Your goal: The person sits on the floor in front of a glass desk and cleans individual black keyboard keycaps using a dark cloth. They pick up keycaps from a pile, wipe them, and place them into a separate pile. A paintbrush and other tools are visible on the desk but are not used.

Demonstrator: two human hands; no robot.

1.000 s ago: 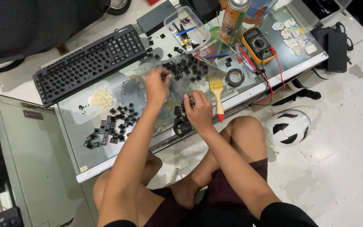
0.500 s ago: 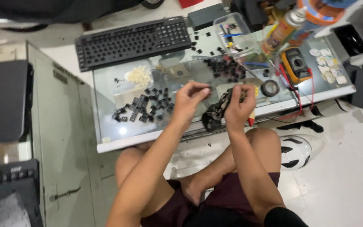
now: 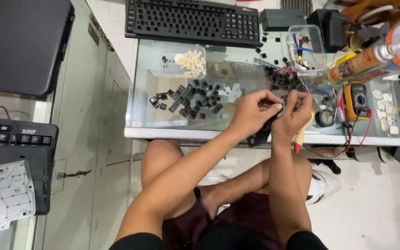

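Both my hands meet over the front edge of a glass table point(image 3: 172, 132). My left hand point(image 3: 254, 109) and my right hand point(image 3: 295, 111) pinch one small black keycap point(image 3: 278, 108) between their fingertips. Several loose black keycaps point(image 3: 188, 99) lie on the glass to the left of my hands, and a second heap of black keycaps point(image 3: 281, 79) lies just beyond them. A black keyboard point(image 3: 193, 21) rests along the far edge. A pile of small white rubber domes point(image 3: 190, 62) sits in a clear tray.
A clear plastic box point(image 3: 307, 48) of small parts, a spray can point(image 3: 364, 60), a yellow multimeter point(image 3: 358, 99) with red leads and a tape roll point(image 3: 324, 118) stand at the right. Another black keyboard point(image 3: 15, 139) and a white membrane sheet point(image 3: 3, 196) lie at the left.
The view has swung left and closer. My left hand came back from the keycap heap and joined my right hand at the table's front edge, both now on one keycap.
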